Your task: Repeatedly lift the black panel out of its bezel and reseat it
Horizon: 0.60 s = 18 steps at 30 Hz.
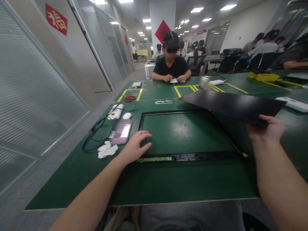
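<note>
A black rectangular frame [190, 156] lies flat on the green table [168, 183] in front of me, with a green circuit strip [155, 159] along its near edge. My left hand [136, 147] rests on the frame's near left corner, fingers spread flat. My right hand [266, 128] grips the near edge of a thin black panel [231, 104] and holds it tilted above the frame's right side.
A phone [121, 131], a crumpled white cloth [106, 150], a white mouse [127, 115], a white device with black cable [115, 112] and red scissors [130, 98] lie at the left. A person in black [171, 64] sits across the table. Yellow boxes [263, 76] are at far right.
</note>
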Available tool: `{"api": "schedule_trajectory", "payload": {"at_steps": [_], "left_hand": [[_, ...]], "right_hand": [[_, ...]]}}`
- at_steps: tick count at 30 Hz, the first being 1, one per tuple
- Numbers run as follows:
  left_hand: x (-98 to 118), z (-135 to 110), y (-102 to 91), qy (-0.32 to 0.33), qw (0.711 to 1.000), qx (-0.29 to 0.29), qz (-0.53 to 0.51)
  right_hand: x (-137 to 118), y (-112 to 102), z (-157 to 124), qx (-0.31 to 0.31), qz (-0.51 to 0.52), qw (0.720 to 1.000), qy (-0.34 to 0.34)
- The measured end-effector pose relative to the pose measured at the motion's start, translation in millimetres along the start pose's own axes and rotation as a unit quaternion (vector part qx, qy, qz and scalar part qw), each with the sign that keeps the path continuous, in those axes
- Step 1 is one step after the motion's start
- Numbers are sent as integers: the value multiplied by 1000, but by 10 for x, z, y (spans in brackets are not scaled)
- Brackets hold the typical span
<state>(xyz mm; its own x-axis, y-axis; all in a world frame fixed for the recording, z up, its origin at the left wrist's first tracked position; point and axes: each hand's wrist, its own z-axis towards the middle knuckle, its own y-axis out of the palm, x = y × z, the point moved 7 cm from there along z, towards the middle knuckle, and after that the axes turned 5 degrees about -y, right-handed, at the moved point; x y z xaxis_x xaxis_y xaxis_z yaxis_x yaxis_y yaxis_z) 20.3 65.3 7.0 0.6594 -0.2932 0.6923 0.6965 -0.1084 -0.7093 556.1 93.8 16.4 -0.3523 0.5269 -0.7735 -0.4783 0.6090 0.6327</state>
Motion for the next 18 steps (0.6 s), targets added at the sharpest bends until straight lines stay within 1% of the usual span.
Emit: {"api": "schedule_trajectory", "payload": {"at_steps": [2, 3, 4, 6, 8, 9, 10, 11, 13, 15, 18], "left_hand": [[-28, 15, -67, -37, 992, 40, -114], [-74, 19, -94, -72, 977, 64, -188], [-126, 19, -104, -111, 954, 80, -266], [-203, 10, -118, -171, 892, 109, -404], [-213, 11, -119, -200, 831, 104, -509], [-194, 16, -126, -203, 809, 92, -544], [-169, 21, -146, -201, 800, 80, -560], [-144, 26, -173, -194, 801, 69, -563], [-106, 30, -234, -177, 814, 59, -550], [-99, 25, -288, -169, 823, 69, -538], [-100, 8, -335, -165, 825, 91, -533]], "right_hand": [[-8, 87, -135, -10, 11, 999, 29], [-10, 104, -186, -7, 1, 999, 39], [-2, 118, -229, -10, -15, 999, 51], [33, 154, -299, -34, -49, 995, 75], [89, 203, -367, -76, -81, 988, 103], [115, 230, -405, -99, -97, 984, 115], [135, 260, -446, -125, -115, 977, 125], [147, 293, -489, -152, -134, 970, 132], [154, 362, -575, -211, -175, 951, 141], [152, 408, -636, -257, -214, 930, 150], [193, 399, -649, -288, -275, 900, 178]]}}
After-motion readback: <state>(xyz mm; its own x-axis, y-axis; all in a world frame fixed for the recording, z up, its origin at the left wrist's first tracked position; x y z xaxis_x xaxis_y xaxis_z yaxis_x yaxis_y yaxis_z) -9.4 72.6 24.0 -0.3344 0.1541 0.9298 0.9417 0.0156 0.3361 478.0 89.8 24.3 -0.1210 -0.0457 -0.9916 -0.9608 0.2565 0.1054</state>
